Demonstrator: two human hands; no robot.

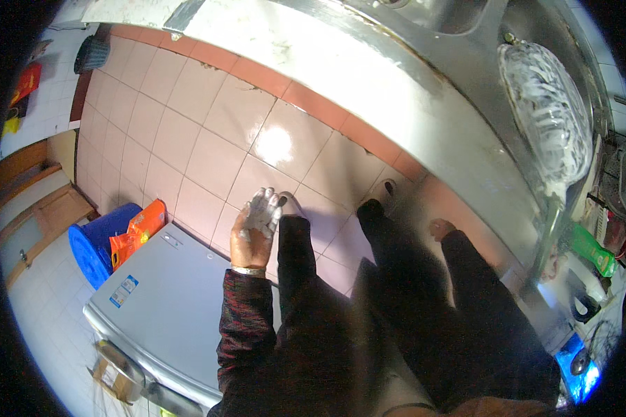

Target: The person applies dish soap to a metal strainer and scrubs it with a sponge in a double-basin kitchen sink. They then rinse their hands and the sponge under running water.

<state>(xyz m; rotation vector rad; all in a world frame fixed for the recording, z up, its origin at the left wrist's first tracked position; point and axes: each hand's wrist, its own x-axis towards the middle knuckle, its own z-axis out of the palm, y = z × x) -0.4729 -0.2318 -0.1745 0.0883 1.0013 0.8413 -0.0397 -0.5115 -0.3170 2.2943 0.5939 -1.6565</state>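
Note:
My left hand (255, 221) is held palm up over the tiled floor, its fingers and palm coated with a white substance. It holds nothing, and a pale band circles the wrist. My right hand (441, 229) is low beside the counter front, partly in shadow, its fingers hard to make out. To the right, a long-handled pan (548, 112) smeared with white streaks lies at the steel sink (448, 57), its handle pointing towards me. Neither hand touches the pan.
A grey-white appliance top (172, 302) stands at the left, beside a blue bin (91, 250) and an orange packet (141, 229). A steel counter (354, 68) curves across the top and right. A green packet (594, 250) and a blue packet (576, 365) lie at the right.

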